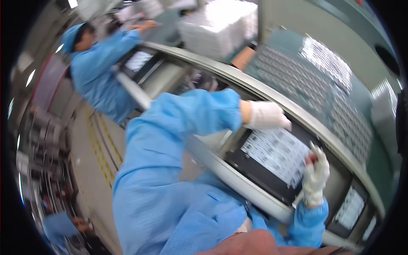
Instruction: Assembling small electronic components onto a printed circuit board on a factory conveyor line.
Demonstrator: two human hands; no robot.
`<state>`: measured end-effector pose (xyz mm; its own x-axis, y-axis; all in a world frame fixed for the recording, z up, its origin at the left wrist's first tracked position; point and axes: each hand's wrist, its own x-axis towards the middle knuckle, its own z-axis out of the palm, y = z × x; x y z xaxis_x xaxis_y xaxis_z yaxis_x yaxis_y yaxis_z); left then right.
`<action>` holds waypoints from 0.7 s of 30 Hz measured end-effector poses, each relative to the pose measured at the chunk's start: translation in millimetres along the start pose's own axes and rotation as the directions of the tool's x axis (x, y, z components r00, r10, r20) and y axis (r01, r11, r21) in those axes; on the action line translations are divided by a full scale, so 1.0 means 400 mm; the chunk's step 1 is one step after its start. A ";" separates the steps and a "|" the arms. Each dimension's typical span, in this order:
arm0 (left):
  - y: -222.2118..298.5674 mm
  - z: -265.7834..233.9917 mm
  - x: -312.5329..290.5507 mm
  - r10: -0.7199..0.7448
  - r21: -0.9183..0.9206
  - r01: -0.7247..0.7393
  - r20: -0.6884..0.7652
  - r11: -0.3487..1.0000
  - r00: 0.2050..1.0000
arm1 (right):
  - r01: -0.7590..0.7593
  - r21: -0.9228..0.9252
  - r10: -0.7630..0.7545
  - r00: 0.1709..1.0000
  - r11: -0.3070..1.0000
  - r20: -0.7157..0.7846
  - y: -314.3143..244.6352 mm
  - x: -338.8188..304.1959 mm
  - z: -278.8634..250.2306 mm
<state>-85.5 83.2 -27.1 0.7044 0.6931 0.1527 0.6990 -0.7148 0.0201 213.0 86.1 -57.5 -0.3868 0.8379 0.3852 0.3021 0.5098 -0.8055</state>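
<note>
A black flat fixture [239,158] sits on the conveyor line in front of me, carrying a white panel [276,153] with rows of small dark marks. My left hand [268,115], in a white glove, is above the panel's far left edge. Its fingers are pressed together and point toward the panel; what is in them, if anything, is hidden. At the panel's right edge is my right hand [315,175], gloved with some bare fingertips showing. Its fingers are curved and apart, with nothing visible between them.
Beyond the conveyor rail, a green bench [361,146] holds rows of small parts [293,76] and a shiny tray [327,61]. White stacked trays [221,27] stand farther left. Another fixture [349,209] lies to the right. A co-worker in blue [100,76] works at the line's far left.
</note>
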 end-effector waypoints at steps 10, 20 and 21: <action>0.045 -0.010 -0.048 -0.193 -0.135 0.183 -0.067 0.974 0.979 | 0.173 -0.153 -0.174 0.985 0.973 0.005 -0.011 0.036 0.004; 0.079 -0.003 -0.043 -0.154 0.009 0.156 -0.114 0.988 0.981 | 0.235 -0.131 -0.238 0.971 0.963 -0.010 -0.035 0.042 0.006; 0.084 -0.003 -0.048 -0.149 0.017 0.152 -0.133 0.988 0.980 | 0.250 -0.135 -0.251 0.968 0.959 0.008 -0.035 0.043 0.010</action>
<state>-75.6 46.0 -28.3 0.5701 0.7731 0.2779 0.7999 -0.5995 0.0267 198.4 92.6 -41.3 -0.4577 0.6812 0.5714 0.3103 0.7246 -0.6153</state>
